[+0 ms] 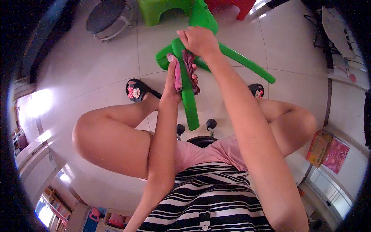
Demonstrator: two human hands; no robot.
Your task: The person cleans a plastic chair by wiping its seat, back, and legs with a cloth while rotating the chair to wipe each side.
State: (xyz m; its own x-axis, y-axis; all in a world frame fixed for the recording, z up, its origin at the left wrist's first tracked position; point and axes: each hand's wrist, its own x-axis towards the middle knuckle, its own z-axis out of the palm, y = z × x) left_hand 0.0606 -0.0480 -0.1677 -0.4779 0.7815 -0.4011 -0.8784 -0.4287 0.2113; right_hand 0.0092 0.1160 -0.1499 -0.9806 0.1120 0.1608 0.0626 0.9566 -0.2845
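Note:
A green plastic stool (pixel 243 63) is tipped over in front of me, its legs pointing different ways. One leg reaches toward my lap. Around that leg my left hand (pixel 174 79) is wrapped with a pink and dark cloth (pixel 188 63), the thumb on one side and the fingertips on the other. My right hand (pixel 199 40) is closed at the upper end of the same leg, near the stool's seat; its fingers are bent over the edge.
Behind are a lighter green stool (pixel 164 9), a red stool (pixel 232 5) and a round grey stool (pixel 106 19). Black slippers (pixel 136 91) are on the tiled floor beside chair casters (pixel 211 124). A cardboard box (pixel 319 148) stands at the right.

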